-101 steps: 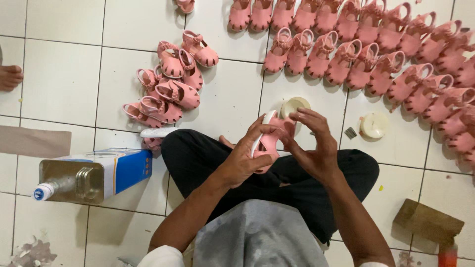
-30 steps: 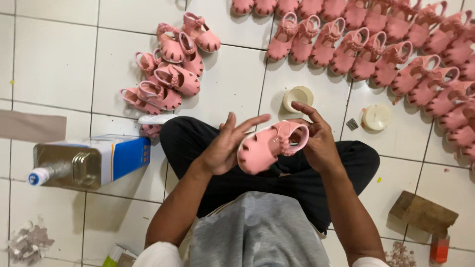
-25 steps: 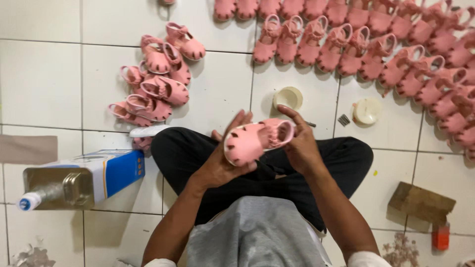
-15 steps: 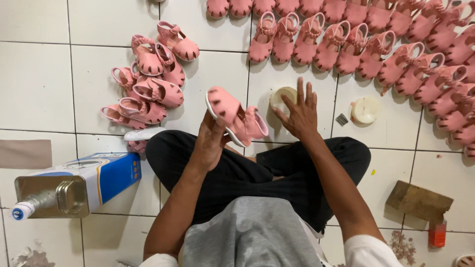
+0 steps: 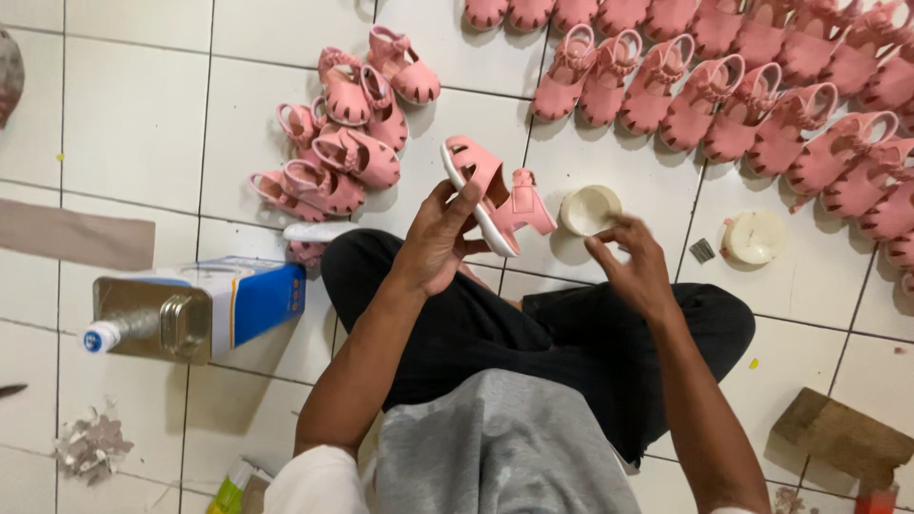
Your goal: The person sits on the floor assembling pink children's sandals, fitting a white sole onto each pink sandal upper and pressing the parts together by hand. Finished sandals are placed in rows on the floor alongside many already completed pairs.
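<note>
Hands have parted since a moment ago: the small pink rubber sandal with a white sole (image 5: 495,193), which both hands cradled in front of the lap a second back, now rides in the left hand (image 5: 436,243) alone, lifted toward the upper middle of the frame with its sole edge turned to the camera. That leaves the right hand (image 5: 636,268) free — it has dropped away to the right and hovers with loosely curled fingers, holding nothing, just beside the shallow cream-coloured round dish (image 5: 589,209) on the white floor tiles (image 5: 133,114). The left grip is narrow and firm: thumb on one side, fingertips on the other, pinching the sandal near its middle, the heel strap pointing right. Above it, along the top right of the frame, runs a long row of matching pink sandals (image 5: 743,105); a smaller heap of pink sandals (image 5: 343,143) lies at upper left. At the left edge a rectangular metal can with a blue-and-white label (image 5: 195,305) lies on its side, and a second round cream lid (image 5: 752,236) sits at the right.
</note>
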Motion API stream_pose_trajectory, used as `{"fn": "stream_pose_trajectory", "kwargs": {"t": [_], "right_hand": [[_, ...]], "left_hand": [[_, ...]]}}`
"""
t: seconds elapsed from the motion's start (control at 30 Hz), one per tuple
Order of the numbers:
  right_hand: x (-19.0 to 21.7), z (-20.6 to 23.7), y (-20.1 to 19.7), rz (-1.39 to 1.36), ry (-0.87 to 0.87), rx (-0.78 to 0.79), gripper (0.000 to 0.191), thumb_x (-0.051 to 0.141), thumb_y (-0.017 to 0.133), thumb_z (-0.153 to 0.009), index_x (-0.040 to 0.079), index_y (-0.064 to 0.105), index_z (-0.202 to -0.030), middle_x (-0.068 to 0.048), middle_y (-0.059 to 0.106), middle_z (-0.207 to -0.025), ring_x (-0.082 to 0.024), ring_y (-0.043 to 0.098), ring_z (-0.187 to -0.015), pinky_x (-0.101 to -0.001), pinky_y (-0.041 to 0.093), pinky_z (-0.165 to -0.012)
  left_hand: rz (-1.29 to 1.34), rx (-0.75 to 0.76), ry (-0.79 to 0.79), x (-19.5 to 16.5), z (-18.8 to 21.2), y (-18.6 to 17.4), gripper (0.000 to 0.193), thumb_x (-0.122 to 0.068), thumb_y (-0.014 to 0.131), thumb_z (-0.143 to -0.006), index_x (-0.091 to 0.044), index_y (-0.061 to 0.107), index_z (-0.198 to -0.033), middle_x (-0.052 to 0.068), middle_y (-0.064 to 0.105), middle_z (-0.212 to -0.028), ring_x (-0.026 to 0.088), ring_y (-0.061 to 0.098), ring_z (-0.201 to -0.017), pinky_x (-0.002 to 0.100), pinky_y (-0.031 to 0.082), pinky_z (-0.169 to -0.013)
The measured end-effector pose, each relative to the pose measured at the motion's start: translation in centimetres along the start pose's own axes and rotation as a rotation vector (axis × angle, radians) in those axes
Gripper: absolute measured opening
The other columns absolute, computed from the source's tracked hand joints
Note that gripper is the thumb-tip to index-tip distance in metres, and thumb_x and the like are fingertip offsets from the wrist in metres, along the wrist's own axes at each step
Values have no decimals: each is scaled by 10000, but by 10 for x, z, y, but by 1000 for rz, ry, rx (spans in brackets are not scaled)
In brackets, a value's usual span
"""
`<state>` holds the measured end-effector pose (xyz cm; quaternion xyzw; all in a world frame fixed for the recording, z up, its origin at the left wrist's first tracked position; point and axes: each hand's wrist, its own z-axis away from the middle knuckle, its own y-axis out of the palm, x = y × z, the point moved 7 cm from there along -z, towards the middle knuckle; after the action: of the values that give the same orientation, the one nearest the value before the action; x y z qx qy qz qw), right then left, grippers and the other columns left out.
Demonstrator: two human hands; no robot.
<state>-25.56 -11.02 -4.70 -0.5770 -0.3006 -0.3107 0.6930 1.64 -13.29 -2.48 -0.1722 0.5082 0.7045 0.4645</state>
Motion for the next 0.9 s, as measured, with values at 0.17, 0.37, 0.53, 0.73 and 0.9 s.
{"fn": "stream_pose_trajectory", "kwargs": {"t": [0.17, 0.37, 0.53, 0.73, 0.9], "right_hand": [[116, 72, -7, 233, -577, -57, 438, 22, 713, -907, 74, 679, -1340, -58, 616, -691, -205, 600, -599, -362, 487, -583], [152, 67, 5, 506, -727, -154, 571, -4, 726, -891, 71, 594, -1442, -6, 498, -599, -147, 519, -483, -339, 431, -494], [144, 67, 15, 563, -686, -122, 514, 53, 707, -891, 61, 617, -1397, -1, 547, -611, -151, 560, -480, -326, 444, -487], [132, 59, 27, 637, -627, -52, 400, 115, 691, -917, 75, 657, -1314, -5, 570, -566, -157, 578, -434, -326, 454, -437], [128, 58, 33, 680, -615, -14, 311, 146, 687, -925, 82, 657, -1228, -7, 607, -608, -167, 620, -482, -327, 476, -463]], "left_hand": [[-98, -39, -32, 0, 7, 6, 838, -557, 785, -806, -1, 431, -1323, 77, 622, -1065, 173, 663, -992, 398, 648, -736], [-137, -20, -23, 1, 19, 11, 875, -571, 793, -805, 41, 420, -1308, 125, 651, -1088, 187, 674, -1010, 394, 646, -762], [-167, -22, -4, 2, 23, 12, 885, -585, 791, -799, 43, 419, -1300, 118, 624, -1081, 186, 684, -975, 412, 663, -763], [-193, 0, 12, 0, 27, 16, 886, -576, 795, -789, 51, 407, -1280, 127, 634, -1079, 201, 698, -969, 436, 683, -753], [-196, 5, 12, 0, 28, 17, 897, -577, 801, -785, 57, 410, -1285, 136, 628, -1084, 206, 699, -972, 444, 686, -754]]}}
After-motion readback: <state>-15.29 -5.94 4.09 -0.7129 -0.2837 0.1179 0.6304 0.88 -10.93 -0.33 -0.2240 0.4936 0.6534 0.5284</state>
